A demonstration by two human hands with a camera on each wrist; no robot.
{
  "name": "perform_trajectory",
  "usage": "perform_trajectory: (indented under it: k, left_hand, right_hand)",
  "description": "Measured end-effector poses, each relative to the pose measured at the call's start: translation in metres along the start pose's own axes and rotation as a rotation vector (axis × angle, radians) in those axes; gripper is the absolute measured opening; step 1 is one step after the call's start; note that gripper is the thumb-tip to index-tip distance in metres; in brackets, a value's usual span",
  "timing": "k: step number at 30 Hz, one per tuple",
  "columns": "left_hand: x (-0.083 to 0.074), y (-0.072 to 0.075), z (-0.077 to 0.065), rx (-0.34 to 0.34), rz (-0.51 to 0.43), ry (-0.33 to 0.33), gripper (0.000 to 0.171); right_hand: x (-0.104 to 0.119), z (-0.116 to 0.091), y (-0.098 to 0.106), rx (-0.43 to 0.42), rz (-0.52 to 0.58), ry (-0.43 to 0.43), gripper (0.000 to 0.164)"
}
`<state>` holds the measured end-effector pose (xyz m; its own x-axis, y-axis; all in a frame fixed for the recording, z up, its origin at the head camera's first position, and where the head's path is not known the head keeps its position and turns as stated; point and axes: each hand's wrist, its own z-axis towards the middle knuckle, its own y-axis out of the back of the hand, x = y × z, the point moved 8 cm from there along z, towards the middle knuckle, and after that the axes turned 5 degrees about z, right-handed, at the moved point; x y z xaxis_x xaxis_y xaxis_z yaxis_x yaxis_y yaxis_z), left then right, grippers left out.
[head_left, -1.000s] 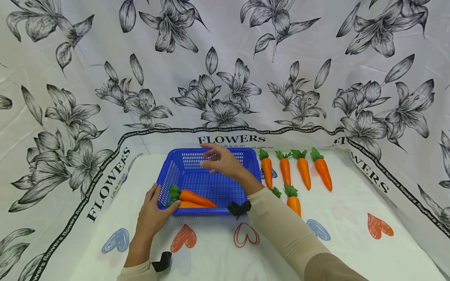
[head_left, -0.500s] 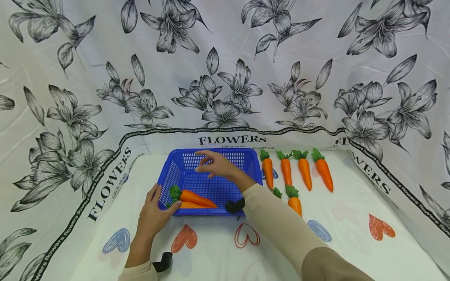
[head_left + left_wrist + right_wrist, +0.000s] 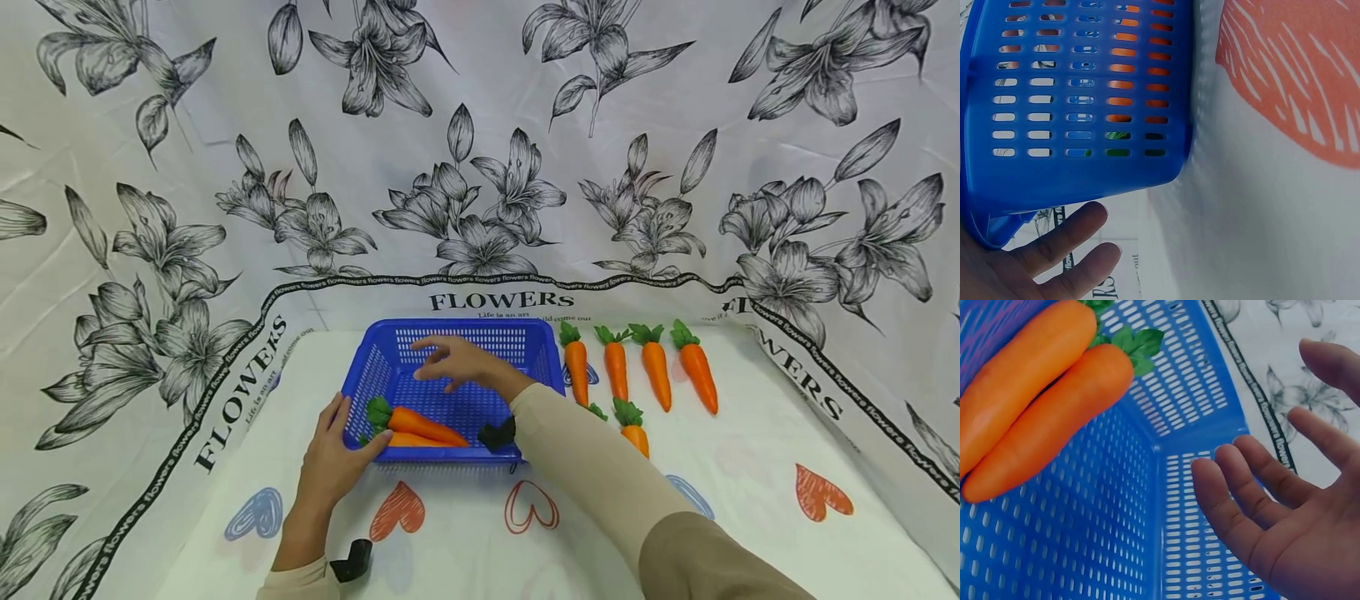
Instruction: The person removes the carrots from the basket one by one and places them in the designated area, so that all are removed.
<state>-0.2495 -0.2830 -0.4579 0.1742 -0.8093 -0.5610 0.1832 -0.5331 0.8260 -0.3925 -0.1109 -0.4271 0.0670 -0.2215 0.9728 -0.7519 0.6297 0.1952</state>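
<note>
A blue plastic basket (image 3: pixel 450 454) with slotted walls stands on the table. Two orange carrots with green leafy tops lie in its near left part, the rear carrot (image 3: pixel 423 425) beside the front carrot (image 3: pixel 408 440). My left hand (image 3: pixel 330 458) holds the basket's near left corner, thumb over the front rim and fingers at the left side. In the left wrist view, two fingers (image 3: pixel 1079 231) extend below the rim outside the wall. Over the basket's middle hangs my right hand (image 3: pixel 461 362), its fingers spread and loosely bent, with nothing in them. The right wrist view shows the bare palm (image 3: pixel 1322 544).
Right of the basket, several more carrots lie in a back row, among them a far right carrot (image 3: pixel 697 375). A nearer carrot (image 3: pixel 636 435) is partly behind my right sleeve (image 3: pixel 592 483). A flower-printed cloth (image 3: pixel 480 167) hangs behind the table.
My right hand has sunk slightly lower and to the left over the basket. The left hand and the carrots hold their places; the whole view has shifted a little.
</note>
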Motion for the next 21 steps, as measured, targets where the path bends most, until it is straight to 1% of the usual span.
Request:
perform_trajectory:
  k: [4,8,12,16,21]
  left_hand:
    - [0.001,0.000,0.000,-0.003,0.002,0.001,0.106]
    - [0.001,-0.001,0.000,0.003,0.005,0.007,0.106]
    - [0.001,-0.002,0.000,-0.002,0.007,0.008,0.105]
    - [-0.001,-0.001,0.000,-0.006,0.004,0.005,0.104]
    - [-0.002,0.001,-0.001,-0.012,0.012,0.003,0.103]
  right_hand:
    - [-0.008,0.006,-0.004,0.037,-0.048,-0.057,0.056]
    - [-0.016,0.010,-0.013,0.116,-0.109,-0.138,0.058]
    - [-0.025,0.010,-0.021,0.173,-0.168,-0.181,0.060]
    - [-0.037,0.010,-0.026,0.199,-0.197,-0.210,0.062]
    - [-0.044,0.010,-0.030,0.209,-0.184,-0.244,0.062]
